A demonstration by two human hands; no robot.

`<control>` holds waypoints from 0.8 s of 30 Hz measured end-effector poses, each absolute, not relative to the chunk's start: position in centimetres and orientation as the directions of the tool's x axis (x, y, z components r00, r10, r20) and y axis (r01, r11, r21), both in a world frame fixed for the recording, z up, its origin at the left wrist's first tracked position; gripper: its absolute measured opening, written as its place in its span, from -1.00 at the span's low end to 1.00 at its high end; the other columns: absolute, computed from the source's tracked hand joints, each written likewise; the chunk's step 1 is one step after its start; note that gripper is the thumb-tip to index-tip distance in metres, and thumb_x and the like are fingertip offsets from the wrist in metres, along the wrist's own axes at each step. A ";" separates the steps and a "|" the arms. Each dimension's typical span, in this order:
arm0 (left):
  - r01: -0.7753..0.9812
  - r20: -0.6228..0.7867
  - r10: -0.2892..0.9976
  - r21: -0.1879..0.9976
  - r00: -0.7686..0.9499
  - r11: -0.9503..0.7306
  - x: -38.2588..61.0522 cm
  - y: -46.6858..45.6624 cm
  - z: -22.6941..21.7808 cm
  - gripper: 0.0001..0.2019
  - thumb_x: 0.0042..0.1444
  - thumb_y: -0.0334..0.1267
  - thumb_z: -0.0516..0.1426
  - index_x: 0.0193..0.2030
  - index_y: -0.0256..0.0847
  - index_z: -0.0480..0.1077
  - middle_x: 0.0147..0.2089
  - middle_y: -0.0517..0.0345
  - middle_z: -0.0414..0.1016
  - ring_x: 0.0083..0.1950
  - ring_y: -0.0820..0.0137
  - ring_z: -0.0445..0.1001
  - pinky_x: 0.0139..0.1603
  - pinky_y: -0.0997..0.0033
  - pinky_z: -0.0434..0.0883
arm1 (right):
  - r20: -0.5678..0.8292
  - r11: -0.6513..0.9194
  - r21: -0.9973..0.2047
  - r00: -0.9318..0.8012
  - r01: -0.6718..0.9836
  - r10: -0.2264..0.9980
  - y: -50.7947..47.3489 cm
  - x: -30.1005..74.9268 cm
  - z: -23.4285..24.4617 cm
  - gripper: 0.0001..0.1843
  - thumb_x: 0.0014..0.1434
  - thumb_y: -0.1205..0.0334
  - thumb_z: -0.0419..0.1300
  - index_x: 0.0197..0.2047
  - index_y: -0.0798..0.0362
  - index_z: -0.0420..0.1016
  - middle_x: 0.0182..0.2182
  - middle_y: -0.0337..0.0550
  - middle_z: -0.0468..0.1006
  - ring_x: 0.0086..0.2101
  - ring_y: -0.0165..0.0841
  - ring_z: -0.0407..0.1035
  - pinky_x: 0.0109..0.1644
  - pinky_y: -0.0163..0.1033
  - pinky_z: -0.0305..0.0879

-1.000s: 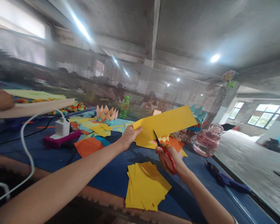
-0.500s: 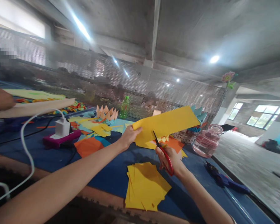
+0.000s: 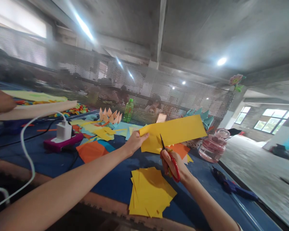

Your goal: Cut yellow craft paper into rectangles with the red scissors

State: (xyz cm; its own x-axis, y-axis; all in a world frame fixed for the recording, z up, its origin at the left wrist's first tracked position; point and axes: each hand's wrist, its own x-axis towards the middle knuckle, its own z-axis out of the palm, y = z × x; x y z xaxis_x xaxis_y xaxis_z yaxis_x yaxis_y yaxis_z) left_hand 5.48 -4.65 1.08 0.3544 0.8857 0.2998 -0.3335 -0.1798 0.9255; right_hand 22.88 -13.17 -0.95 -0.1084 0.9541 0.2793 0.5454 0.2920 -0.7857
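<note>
A long sheet of yellow paper (image 3: 178, 130) is pinched at its left end by my left hand (image 3: 136, 142), held up above the blue table (image 3: 110, 186). My right hand (image 3: 173, 163) grips red-handled scissors (image 3: 175, 168). Their dark blades point up and lie against the lower edge of the sheet, near its middle; I cannot tell how far apart they are. Below my hands, close to the table's front edge, lies a loose stack of yellow paper pieces (image 3: 151, 192). Orange paper (image 3: 179, 150) shows partly behind the sheet and my right hand.
A pink glass jar (image 3: 212, 147) and a blue glue gun (image 3: 231, 185) are at right. Folded peach paper points (image 3: 110, 116) and a green bottle (image 3: 128, 110) stand behind. Left are a purple power strip (image 3: 62, 142), white cable (image 3: 26, 141) and another person's hand (image 3: 1, 102).
The yellow sheet's right end has dipped slightly, and my left hand has shifted a little right. My scissors remain at the sheet's lower edge with only a small move.
</note>
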 end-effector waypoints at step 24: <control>-0.311 0.319 0.866 0.929 0.386 -0.203 5.5 -5.2 1.3 -0.65 -0.13 -0.08 0.25 -0.28 -0.33 0.48 -0.28 0.00 0.57 -0.25 0.22 0.52 -0.21 0.26 0.42 | 0.288 0.251 -0.878 0.031 0.407 0.957 -12.9 22.2 -1.9 -0.52 0.12 -0.24 0.01 -0.45 0.04 0.23 -0.83 -0.43 0.15 -0.85 -0.55 0.02 -0.81 -0.41 -0.14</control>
State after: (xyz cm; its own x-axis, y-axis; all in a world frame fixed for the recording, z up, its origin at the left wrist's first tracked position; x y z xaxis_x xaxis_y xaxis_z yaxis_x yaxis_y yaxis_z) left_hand 5.53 -5.18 1.30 0.3862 0.8656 0.3187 -0.3106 -0.2033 0.9286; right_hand 22.19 -12.86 -1.89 0.0306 0.9573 0.2876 0.4074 0.2508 -0.8782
